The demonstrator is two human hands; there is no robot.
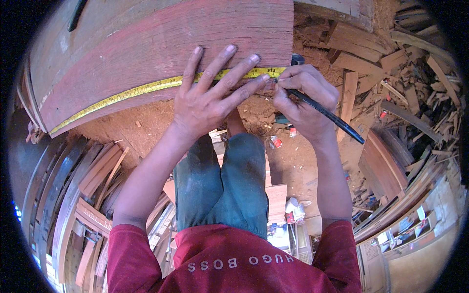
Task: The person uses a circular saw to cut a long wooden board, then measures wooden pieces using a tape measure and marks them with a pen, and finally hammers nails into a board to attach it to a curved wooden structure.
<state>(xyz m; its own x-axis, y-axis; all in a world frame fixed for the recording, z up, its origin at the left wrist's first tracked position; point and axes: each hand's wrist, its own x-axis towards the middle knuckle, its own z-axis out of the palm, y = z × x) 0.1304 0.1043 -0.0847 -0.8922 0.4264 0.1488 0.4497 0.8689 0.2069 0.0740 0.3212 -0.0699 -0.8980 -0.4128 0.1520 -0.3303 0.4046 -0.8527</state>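
Two hands work the plank [161, 44] at 12 o'clock: left hand [205, 97], fingers spread flat, pins the tape [146, 89]; right hand [303, 97] pinches a pen [325, 115]. Should the left palm shift, the tape may slip and the mark land off.

A wide reddish board [161, 44] lay flat, its grain running left to right, the face worn and streaked with paler patches. A yellow tape measure [141, 90] was stretched along the board's near edge, from its left end to its right corner, lying flat against the wood. The left hand [205, 97] rested on the board near that right corner, fingers spread and pressing the tape down. Just right of it, the right hand [303, 95] gripped a black pen [325, 113], its tip touching the tape at the board's near edge, its barrel slanting away from the board.
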